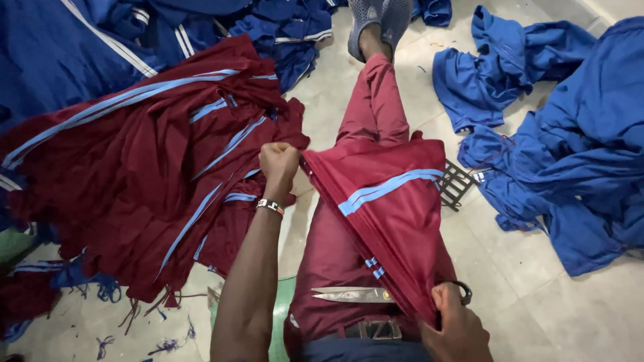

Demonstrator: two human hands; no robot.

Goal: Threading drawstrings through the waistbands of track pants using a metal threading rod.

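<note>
Maroon cloth stretched between two fists

Maroon cloth with blue stripes lies across the lap, its top corner clenched in the left hand at 11 o'clock, its bottom pinched by the right hand at 5 o'clock beside scissors.

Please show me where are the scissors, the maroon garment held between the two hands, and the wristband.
scissors (352, 293): head view, on the shiny blades lying across the lap.
maroon garment (396, 214): head view, on the stretched cloth below its light blue stripes.
wristband (270, 206): head view, on the band around the left wrist.
</note>
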